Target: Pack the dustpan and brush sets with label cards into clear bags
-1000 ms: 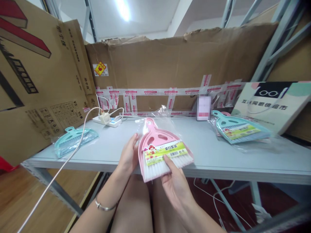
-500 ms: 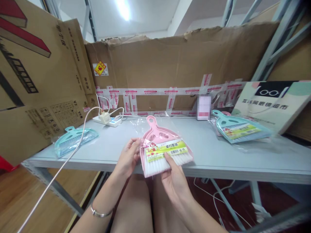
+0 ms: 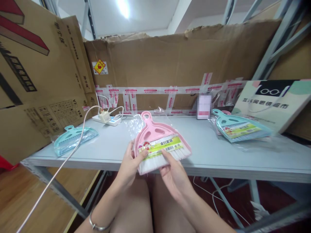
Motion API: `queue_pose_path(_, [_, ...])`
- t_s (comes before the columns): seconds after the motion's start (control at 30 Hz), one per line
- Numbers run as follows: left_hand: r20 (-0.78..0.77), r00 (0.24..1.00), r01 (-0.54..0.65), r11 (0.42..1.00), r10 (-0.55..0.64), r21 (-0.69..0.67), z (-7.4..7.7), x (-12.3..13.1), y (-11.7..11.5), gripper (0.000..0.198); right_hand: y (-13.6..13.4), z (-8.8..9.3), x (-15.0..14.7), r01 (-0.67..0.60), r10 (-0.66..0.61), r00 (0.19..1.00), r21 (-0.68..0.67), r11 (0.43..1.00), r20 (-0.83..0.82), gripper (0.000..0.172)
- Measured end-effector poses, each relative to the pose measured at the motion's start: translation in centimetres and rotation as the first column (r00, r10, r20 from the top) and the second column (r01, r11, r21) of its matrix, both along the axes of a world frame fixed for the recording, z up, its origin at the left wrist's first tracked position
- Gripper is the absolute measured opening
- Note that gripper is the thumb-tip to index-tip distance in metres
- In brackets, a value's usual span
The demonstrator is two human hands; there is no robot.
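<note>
A pink dustpan and brush set [image 3: 160, 131] in clear plastic wrap, with a green and yellow label, is held at the table's front edge, its handle pointing away. My left hand [image 3: 130, 163] grips its left side, thumb on the label and fingers behind. At the lower edge my right hand [image 3: 175, 174] pinches it, thumb on top over the white bristles and fingers underneath. A wrapped blue set [image 3: 74, 137] lies on the left of the table. Another blue set [image 3: 243, 127] rests on the right, over a pink one.
The grey table [image 3: 109, 145] backs onto a large cardboard sheet [image 3: 150, 64]. A power strip [image 3: 107, 119] with cables stands back left, and one cable [image 3: 60, 165] crosses the left front. A blurred phone-like object [image 3: 204, 106] and a white box [image 3: 269, 103] are at the right.
My left hand has closed over the set's left side, its thumb now on the label. The pink set has shifted slightly left and up and tilted to face me more.
</note>
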State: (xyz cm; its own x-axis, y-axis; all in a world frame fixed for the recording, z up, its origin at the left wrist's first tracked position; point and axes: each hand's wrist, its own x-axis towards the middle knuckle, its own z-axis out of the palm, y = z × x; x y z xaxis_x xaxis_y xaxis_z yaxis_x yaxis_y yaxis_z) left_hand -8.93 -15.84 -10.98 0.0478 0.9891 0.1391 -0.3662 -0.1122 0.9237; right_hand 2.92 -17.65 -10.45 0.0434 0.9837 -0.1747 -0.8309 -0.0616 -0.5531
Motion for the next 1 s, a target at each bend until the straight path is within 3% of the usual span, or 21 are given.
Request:
queue_pose_path(0.1, [0.009,1.000,-0.020,0.999,0.020,-0.038,0.4,-0.8,0.1,0.062,0.8,0.4,2.1,-0.011,0.006,0.991,0.037,0.999,0.132,0.042])
queue_pose_path(0.17, [0.006,1.000,-0.023,0.999,0.023,-0.049,0.8,-1.4,0.2,0.064,1.6,0.4,3.9,0.042,-0.057,0.957,0.058,0.997,0.286,0.040])
queue_pose_path(0.3, [-0.006,1.000,-0.019,0.999,0.018,-0.047,1.4,-2.1,0.2,0.063,3.4,0.7,6.9,0.196,-0.237,0.750,0.134,0.971,0.618,0.056])
queue_pose_path(0.37, [-0.013,1.000,0.003,0.999,-0.004,-0.050,1.5,-2.0,0.2,0.063,4.0,1.2,7.6,0.082,-0.125,0.683,0.095,0.992,0.719,0.068])
queue_pose_path(0.43, [-0.021,0.999,0.024,0.998,-0.025,-0.054,1.5,-1.9,0.3,0.062,4.3,1.7,7.8,-0.125,0.073,0.663,0.013,0.992,0.745,0.076])
queue_pose_path(0.53, [-0.027,0.999,0.035,0.998,-0.037,-0.049,1.3,-1.8,0.3,0.061,4.8,2.0,7.3,-0.321,0.229,0.657,-0.008,0.947,0.718,0.065])
queue_pose_path(0.83, [-0.048,0.999,-0.014,0.996,0.010,-0.090,1.5,-2.1,0.8,0.061,5.9,1.6,6.3,-0.290,0.212,0.637,-0.025,0.957,0.741,0.032])
queue_pose_path(0.9, [-0.054,0.998,-0.032,0.992,0.025,-0.122,1.8,-2.2,1.1,0.060,5.6,1.7,6.6,-0.383,0.282,0.644,-0.019,0.923,0.711,0.036])
queue_pose_path(1.0, [-0.069,0.996,-0.073,0.984,0.063,-0.161,1.9,-2.4,1.5,0.056,4.8,1.7,7.3,-0.582,0.406,0.645,0.071,0.810,0.648,0.051])
